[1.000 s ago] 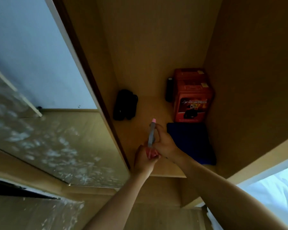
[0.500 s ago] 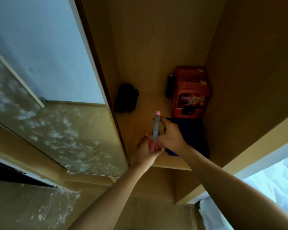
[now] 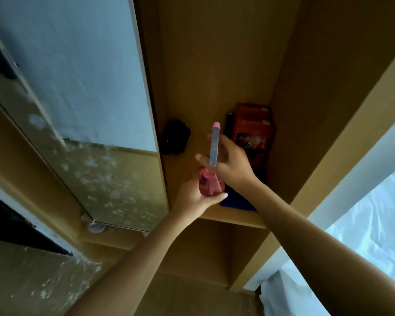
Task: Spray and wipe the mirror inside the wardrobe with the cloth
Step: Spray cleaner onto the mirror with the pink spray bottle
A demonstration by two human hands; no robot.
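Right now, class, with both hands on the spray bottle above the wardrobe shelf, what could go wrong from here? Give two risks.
1. The left hand cups the pink spray bottle only from below while the right hand handles its grey nozzle; the bottle could slip and fall onto the shelf.
2. The bottle sits right above the blue cloth and near the red box, so stray spray might wet them instead of the mirror.
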